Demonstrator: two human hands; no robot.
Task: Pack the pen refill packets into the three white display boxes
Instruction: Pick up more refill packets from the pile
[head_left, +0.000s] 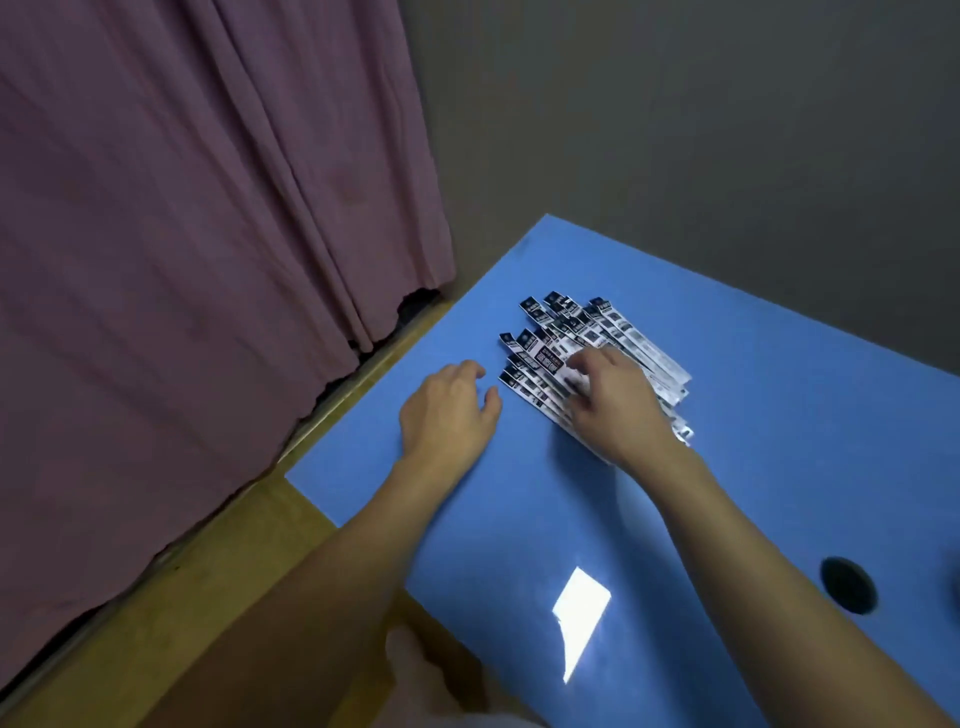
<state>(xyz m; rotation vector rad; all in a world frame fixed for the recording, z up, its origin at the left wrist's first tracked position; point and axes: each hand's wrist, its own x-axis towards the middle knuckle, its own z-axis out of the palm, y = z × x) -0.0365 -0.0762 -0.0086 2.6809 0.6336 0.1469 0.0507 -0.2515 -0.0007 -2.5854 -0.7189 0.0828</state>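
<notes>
A loose pile of several black-and-white pen refill packets (576, 332) lies on the blue table (753, 415), fanned out towards the far left corner. My right hand (613, 400) lies on top of the pile, its fingers curled down onto the packets at the middle. My left hand (449, 410) rests on the table just left of the pile, fingers loosely curled and holding nothing. No white display box is in view.
A mauve curtain (182, 260) hangs at the left beside the table's left edge. A round black cable hole (848, 584) sits in the table at the lower right. A bright light patch (579, 623) glares near the front. Wooden floor (156, 623) shows below left.
</notes>
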